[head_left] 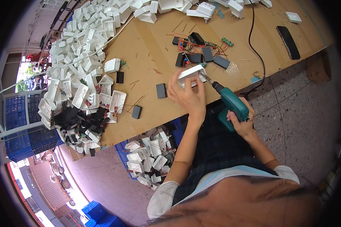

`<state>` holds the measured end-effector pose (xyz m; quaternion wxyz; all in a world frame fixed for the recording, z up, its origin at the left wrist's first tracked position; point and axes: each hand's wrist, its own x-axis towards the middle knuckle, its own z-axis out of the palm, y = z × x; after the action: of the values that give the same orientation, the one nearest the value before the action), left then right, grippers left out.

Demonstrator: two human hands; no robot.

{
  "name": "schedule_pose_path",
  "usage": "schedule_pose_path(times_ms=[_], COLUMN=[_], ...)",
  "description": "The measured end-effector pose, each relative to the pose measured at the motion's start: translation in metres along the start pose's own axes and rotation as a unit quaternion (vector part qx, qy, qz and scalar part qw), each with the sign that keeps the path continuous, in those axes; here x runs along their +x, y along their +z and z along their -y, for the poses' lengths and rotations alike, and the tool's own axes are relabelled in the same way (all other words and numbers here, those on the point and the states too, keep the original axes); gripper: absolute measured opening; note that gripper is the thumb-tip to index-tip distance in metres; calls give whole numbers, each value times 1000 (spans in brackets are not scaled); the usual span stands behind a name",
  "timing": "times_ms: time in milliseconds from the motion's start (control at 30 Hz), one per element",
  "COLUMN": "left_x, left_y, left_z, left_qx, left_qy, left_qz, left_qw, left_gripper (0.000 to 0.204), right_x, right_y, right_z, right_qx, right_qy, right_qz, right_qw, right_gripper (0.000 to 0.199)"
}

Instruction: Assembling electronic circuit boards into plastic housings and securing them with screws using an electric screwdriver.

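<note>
My left hand (188, 95) grips a white plastic casing (190, 75) just above the table, thumb and fingers around its sides. In my right hand (241, 118) is a green cordless screwdriver (231, 99), held by its handle. Its bit points up and left, with the tip at the right end of the casing; whether it touches a screw is too small to tell. Beyond the casing lie several black rectangular blocks (207, 55) with red wires and small green circuit boards (227, 42). Left of my left hand stands a single black block (161, 90).
A large heap of white casings (81, 45) covers the table's left side, with black parts (79, 119) at its near end. A phone (288, 42) lies at the right near a black cable (254, 49). Below the table edge sits a blue crate (122, 154) of casings.
</note>
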<state>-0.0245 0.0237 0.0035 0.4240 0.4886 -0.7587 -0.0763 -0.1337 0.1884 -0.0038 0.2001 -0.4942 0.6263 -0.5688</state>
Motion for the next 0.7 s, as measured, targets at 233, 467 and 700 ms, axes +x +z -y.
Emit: schedule_pose_path(times_ms=[233, 467, 700], left_x=[0, -1, -2], left_y=[0, 1, 3], left_z=[-1, -1, 1], left_qx=[5, 6, 11], left_qy=[-14, -17, -17], left_qz=[0, -5, -10], left_qw=[1000, 1000, 1000], left_gripper=[15, 15, 16], right_x=[5, 4, 2], right_y=[2, 4, 5], right_z=[1, 3, 6], right_qx=[4, -3, -14], right_qy=[13, 22, 37], right_qz=[-2, -7, -3], right_qw=[1000, 1000, 999], right_gripper=[26, 28, 27])
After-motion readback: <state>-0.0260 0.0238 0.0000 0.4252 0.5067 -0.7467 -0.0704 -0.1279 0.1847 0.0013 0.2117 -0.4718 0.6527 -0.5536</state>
